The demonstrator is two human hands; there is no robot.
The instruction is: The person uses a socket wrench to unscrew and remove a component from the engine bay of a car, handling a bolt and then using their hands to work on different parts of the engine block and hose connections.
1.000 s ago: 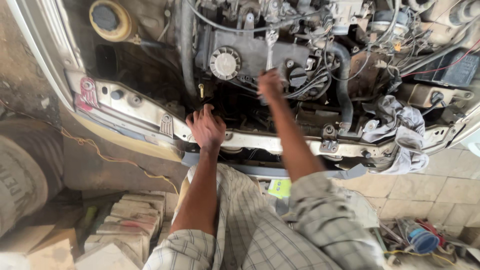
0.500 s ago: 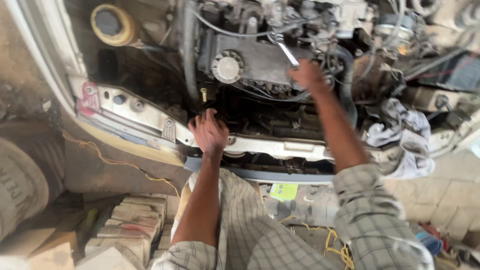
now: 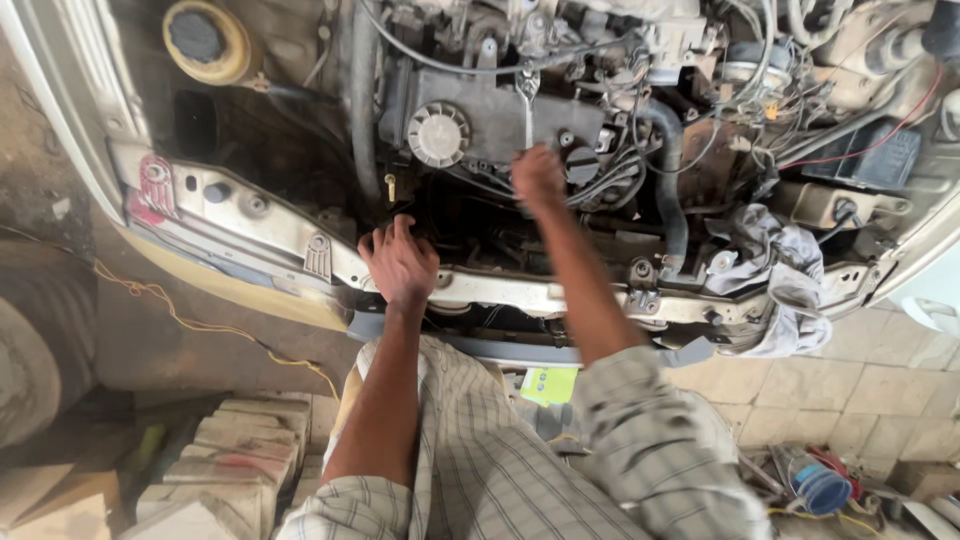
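Seen from above: one open engine bay, two hands, one wrench (image 3: 527,100). One yellow reservoir with a dark cap (image 3: 205,38) at the upper left of the bay, one round ribbed grey cap (image 3: 438,134) on the dark engine cover (image 3: 500,115), one thick black hose (image 3: 672,190) curving down on the right, one bundle of grey rag (image 3: 785,285) lying over the front crossmember (image 3: 520,295).

Right hand (image 3: 537,178) reaching into the bay, closed in a fist around the lower end of the wrench; wrench shaft standing up from the fist across the engine cover, its head near the top edge of that cover, just right of the ribbed cap.

Left hand (image 3: 400,262) open, fingers spread and slightly bent, palm down, pressed on the front crossmember at the edge of the bay; holding nothing.

Below the bay: checked sleeves, one stack of grey blocks (image 3: 235,450) at the lower left, one blue round container (image 3: 822,487) on the tiled floor (image 3: 880,390) at the lower right.
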